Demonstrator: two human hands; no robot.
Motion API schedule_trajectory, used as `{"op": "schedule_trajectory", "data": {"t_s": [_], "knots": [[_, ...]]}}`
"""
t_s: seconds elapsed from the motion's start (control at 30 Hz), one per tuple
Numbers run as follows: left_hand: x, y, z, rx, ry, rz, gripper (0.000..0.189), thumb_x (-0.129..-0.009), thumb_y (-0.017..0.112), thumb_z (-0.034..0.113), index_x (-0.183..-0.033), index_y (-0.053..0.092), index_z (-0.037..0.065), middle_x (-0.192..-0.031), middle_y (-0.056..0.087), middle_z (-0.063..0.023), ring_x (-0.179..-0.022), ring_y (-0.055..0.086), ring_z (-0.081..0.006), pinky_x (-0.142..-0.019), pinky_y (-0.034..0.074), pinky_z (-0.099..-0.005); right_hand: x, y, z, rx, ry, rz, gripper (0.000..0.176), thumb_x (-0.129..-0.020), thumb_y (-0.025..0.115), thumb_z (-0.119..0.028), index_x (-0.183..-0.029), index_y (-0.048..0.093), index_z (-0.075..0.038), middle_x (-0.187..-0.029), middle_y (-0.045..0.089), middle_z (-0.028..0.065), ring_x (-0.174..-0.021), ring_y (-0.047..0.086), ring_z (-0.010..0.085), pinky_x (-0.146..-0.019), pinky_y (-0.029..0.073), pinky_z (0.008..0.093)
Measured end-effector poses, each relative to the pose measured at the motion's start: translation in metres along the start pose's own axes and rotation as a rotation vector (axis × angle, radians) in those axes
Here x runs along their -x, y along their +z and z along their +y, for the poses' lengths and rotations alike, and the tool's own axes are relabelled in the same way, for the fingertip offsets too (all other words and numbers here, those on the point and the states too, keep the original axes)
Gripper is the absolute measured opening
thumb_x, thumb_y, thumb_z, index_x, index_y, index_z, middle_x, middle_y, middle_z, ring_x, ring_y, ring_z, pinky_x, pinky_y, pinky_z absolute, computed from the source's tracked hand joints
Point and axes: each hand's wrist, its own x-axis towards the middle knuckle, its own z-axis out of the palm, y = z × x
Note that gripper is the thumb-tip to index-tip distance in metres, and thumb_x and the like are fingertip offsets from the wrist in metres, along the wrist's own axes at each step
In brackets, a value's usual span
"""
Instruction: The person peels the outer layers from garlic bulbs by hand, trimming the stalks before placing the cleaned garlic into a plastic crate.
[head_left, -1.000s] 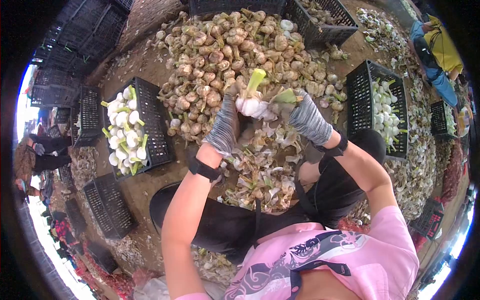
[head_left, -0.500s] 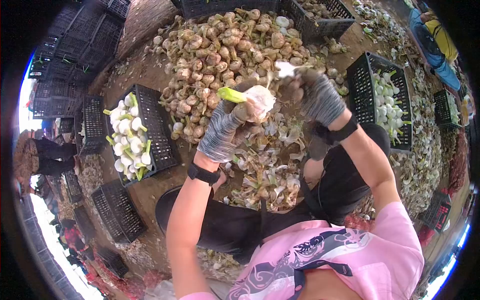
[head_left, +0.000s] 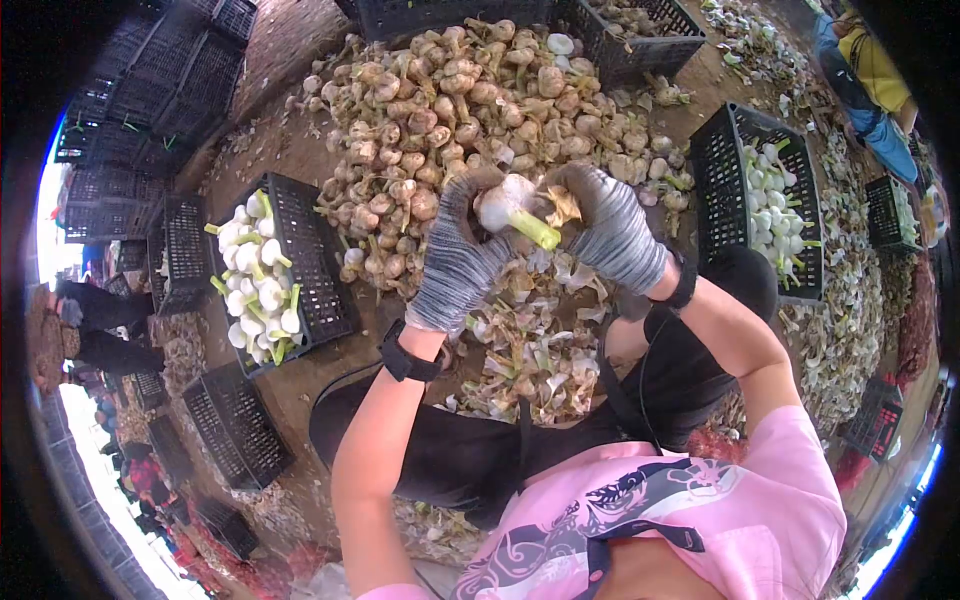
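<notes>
Both hands wear grey gloves and meet above the near edge of a large pile of unpeeled garlic (head_left: 440, 110). My left hand (head_left: 465, 240) is closed round a whitish garlic bulb (head_left: 508, 202), whose cut green stem points down and to the right. At the right side of that bulb, my right hand (head_left: 610, 225) pinches a piece of yellowish-brown skin (head_left: 563, 206). Below the hands, loose peeled skins (head_left: 535, 360) cover the ground between my legs.
A black crate (head_left: 315, 270) of white garlic stands at left, another (head_left: 722, 190) at right. A third crate (head_left: 640, 55) sits behind the pile. Stacked crates (head_left: 165, 90) rise at far left. One person (head_left: 100, 325) is at left, another (head_left: 875, 90) at upper right.
The bulb has turned, its stem swinging from the left to the lower right. My right hand has come in from the right to the bulb, and the white scrap near it is gone.
</notes>
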Motion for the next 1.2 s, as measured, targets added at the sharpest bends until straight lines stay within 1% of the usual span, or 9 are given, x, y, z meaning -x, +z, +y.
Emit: {"op": "schedule_trajectory", "data": {"t_s": [0.3,0.4,0.47,0.53,0.73,0.87,1.0,1.13,1.2], "knots": [[-0.003,-0.001,0.015,0.146,-0.079,-0.056,0.046,-0.071,0.069,0.006,-0.111,0.047,0.007,-0.108,0.052,-0.005,-0.102,0.05,-0.0167,-0.089,0.041,-0.0298,-0.015,-0.011,0.036,-0.016,0.105,0.211,0.033,-0.077,0.062,-0.015,-0.103,0.054,0.002,-0.088,0.061,0.0167,-0.078,0.06,0.0227,-0.069,0.048,0.0324],[-0.004,-0.002,0.025,-0.068,-0.118,-0.037,0.046,-0.072,0.069,0.006,-0.113,0.048,0.007,-0.11,0.053,-0.0058,-0.101,0.051,-0.0159,-0.089,0.041,-0.0293,-0.009,-0.01,0.022,-0.245,0.087,0.086,0.033,-0.08,0.06,-0.018,-0.107,0.054,0.001,-0.093,0.061,0.0109,-0.081,0.057,0.0163,-0.073,0.048,0.0307],[-0.004,-0.002,0.03,0.056,-0.24,-0.102,0.045,-0.073,0.068,0.008,-0.115,0.05,0.007,-0.114,0.053,-0.0073,-0.101,0.051,-0.015,-0.088,0.042,-0.0279,-0.011,-0.012,0.006,-0.941,0.406,-0.141,0.03,-0.082,0.057,-0.015,-0.109,0.054,-0.002,-0.096,0.06,0.006,-0.082,0.055,0.0111,-0.073,0.048,0.0282],[-0.004,0.002,0.027,0.018,-0.212,-0.018,0.044,-0.074,0.067,0.008,-0.115,0.05,0.007,-0.114,0.053,-0.0076,-0.101,0.051,-0.0146,-0.087,0.042,-0.0273,-0.008,-0.01,0.002,-0.821,0.505,-0.169,0.029,-0.082,0.057,-0.01,-0.109,0.052,-0.003,-0.094,0.059,0.0042,-0.082,0.055,0.0102,-0.072,0.048,0.0257],[-0.002,0.001,0.014,-0.005,-0.137,0.126,0.037,-0.076,0.065,0.008,-0.111,0.054,0.003,-0.108,0.057,-0.0062,-0.097,0.054,-0.013,-0.086,0.043,-0.026,-0.003,0.01,0.006,-0.505,0.138,0.14,0.029,-0.078,0.061,-0.005,-0.105,0.053,-0.005,-0.097,0.06,0.0038,-0.082,0.056,0.0122,-0.071,0.048,0.0271],[0.001,-0.002,0.012,0.127,-0.308,0.222,0.03,-0.079,0.063,0.009,-0.108,0.057,0.002,-0.102,0.06,-0.0051,-0.091,0.055,-0.0109,-0.083,0.044,-0.0248,-0.004,-0.004,0.016,-0.279,0.282,0.055,0.024,-0.076,0.063,-0.01,-0.097,0.057,-0.002,-0.088,0.063,0.0086,-0.076,0.059,0.016,-0.07,0.048,0.0305],[0.0,-0.001,0.023,0.113,-0.31,0.208,0.026,-0.08,0.061,0.008,-0.105,0.058,0.002,-0.1,0.06,-0.005,-0.089,0.055,-0.0103,-0.081,0.044,-0.0244,-0.017,-0.014,0.042,0.142,0.252,0.228,0.03,-0.076,0.062,-0.017,-0.098,0.056,0.001,-0.081,0.062,0.0169,-0.074,0.06,0.0309,-0.068,0.048,0.0349],[-0.001,-0.003,0.029,-0.047,-0.249,0.237,0.025,-0.08,0.06,0.007,-0.104,0.058,0.002,-0.099,0.061,-0.0048,-0.087,0.055,-0.0101,-0.08,0.045,-0.0238,-0.014,-0.016,0.035,0.166,-0.038,0.041,0.035,-0.077,0.063,-0.024,-0.098,0.054,0.004,-0.082,0.059,0.0214,-0.077,0.058,0.0357,-0.067,0.047,0.0367],[-0.001,0.0,0.027,-0.057,-0.238,0.211,0.025,-0.08,0.06,0.007,-0.104,0.058,0.002,-0.098,0.061,-0.0048,-0.087,0.056,-0.01,-0.079,0.045,-0.0236,-0.006,0.001,0.02,0.031,0.115,0.09,0.036,-0.076,0.064,-0.025,-0.096,0.054,0.003,-0.082,0.059,0.0188,-0.078,0.058,0.0301,-0.069,0.046,0.0346]]}}
